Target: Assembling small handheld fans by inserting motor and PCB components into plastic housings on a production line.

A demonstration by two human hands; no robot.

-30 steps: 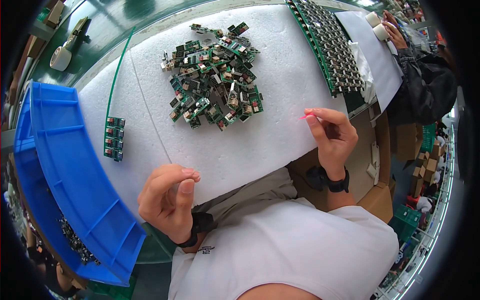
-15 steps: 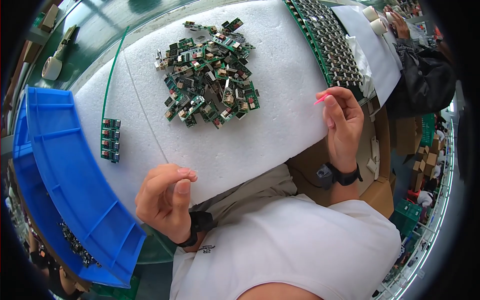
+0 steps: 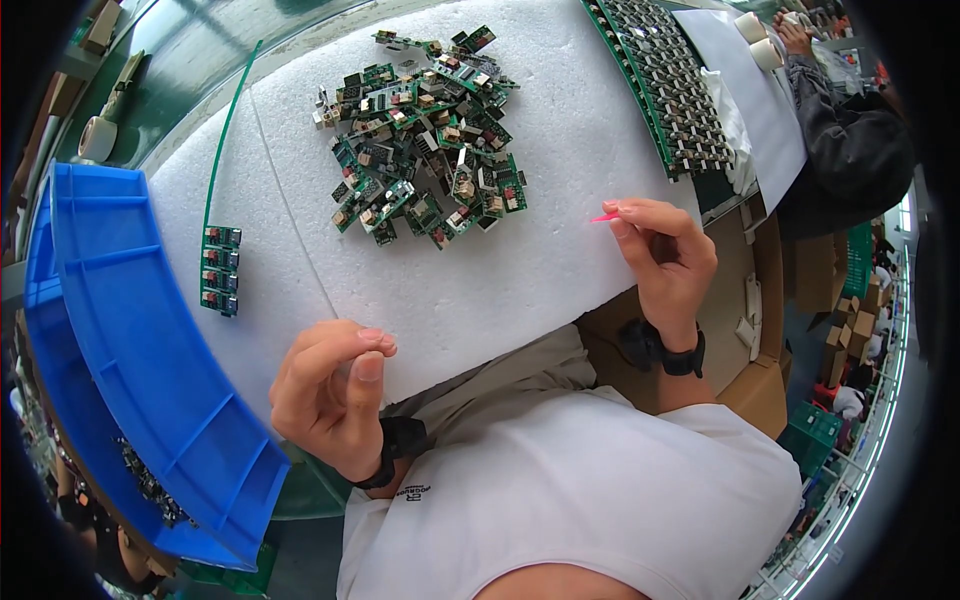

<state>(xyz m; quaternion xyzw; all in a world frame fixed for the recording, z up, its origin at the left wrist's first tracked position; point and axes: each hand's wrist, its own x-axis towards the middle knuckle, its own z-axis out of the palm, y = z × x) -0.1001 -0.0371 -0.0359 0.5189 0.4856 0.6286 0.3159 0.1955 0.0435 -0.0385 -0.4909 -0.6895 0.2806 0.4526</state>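
Observation:
My right hand (image 3: 668,255) hovers over the right edge of the white foam sheet (image 3: 500,300). Thumb and forefinger pinch a small, bright pink pointed piece (image 3: 604,217), its tip toward the left. Near the front edge of the foam, my left hand (image 3: 330,395) has its fingers curled, thumb tip close to the forefinger; anything between them is too small to make out. A loose pile of small green circuit boards (image 3: 430,140) lies beyond both hands. On the left, several joined boards (image 3: 220,270) sit beside a long thin green strip (image 3: 222,150).
A blue plastic bin (image 3: 150,330) stands left, with small parts (image 3: 150,480) inside. At the far right lies a dense panel of boards (image 3: 665,85) by white sheets (image 3: 745,90). A cardboard box (image 3: 730,290) is below my right hand. Another person's sleeve (image 3: 850,140) shows at right.
My right hand has moved left and slightly nearer with the pink piece, whose tip now points more leftward. The left hand has barely moved. The view has shifted slightly.

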